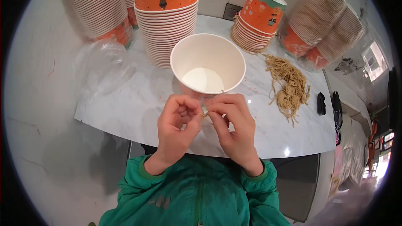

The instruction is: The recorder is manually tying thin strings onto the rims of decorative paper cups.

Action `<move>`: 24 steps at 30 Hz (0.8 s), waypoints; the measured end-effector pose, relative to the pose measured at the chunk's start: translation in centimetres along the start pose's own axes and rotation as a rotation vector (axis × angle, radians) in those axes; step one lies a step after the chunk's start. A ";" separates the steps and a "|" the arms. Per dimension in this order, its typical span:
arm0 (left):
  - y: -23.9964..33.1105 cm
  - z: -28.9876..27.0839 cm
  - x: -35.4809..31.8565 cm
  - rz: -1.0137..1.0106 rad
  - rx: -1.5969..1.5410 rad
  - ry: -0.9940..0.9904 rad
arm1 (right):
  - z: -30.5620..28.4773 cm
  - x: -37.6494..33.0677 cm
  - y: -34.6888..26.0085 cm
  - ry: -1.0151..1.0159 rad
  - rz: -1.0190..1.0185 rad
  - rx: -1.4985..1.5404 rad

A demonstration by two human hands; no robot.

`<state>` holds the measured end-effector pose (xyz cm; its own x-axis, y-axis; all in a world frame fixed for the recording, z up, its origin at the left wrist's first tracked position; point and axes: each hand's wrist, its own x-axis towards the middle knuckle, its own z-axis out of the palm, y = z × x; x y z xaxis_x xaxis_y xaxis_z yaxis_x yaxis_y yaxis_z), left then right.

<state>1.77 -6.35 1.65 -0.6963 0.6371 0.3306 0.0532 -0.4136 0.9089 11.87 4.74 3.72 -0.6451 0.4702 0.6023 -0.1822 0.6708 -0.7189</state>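
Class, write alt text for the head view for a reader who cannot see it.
Two bare hands, the left hand and right hand, pinch a small tan loop together beside an empty white paper cup. Stacks of orange cups and a pile of tan loops sit on the marble table.

Open paper cup (208,62), white inside, orange outside, upright and empty, just beyond both hands' fingertips. Thin tan string (202,114), tiny, pinched between the left hand (178,127) and right hand (233,126), right at the cup's near rim.
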 end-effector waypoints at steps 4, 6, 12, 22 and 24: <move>0.3 0.5 -0.6 -0.144 -0.190 0.050 | 0.6 -2.3 0.5 0.251 -0.169 -0.177; 0.2 0.7 -0.9 -0.170 -0.199 0.054 | 0.7 -2.8 0.6 0.224 -0.194 -0.186; 0.6 0.7 -1.3 -0.210 -0.302 0.029 | 1.3 -3.3 1.0 0.183 -0.139 -0.064; 0.8 1.6 -1.3 -0.369 -0.311 0.124 | 0.8 -3.6 1.2 0.227 -0.114 -0.053; 0.8 1.8 -1.5 -0.369 -0.288 0.135 | 0.6 -3.7 1.4 0.243 -0.163 -0.112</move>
<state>4.15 -6.43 2.39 -0.7190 0.6930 -0.0532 -0.4015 -0.3516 0.8457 13.58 3.59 0.26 -0.4157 0.4656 0.7813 -0.1766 0.8014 -0.5715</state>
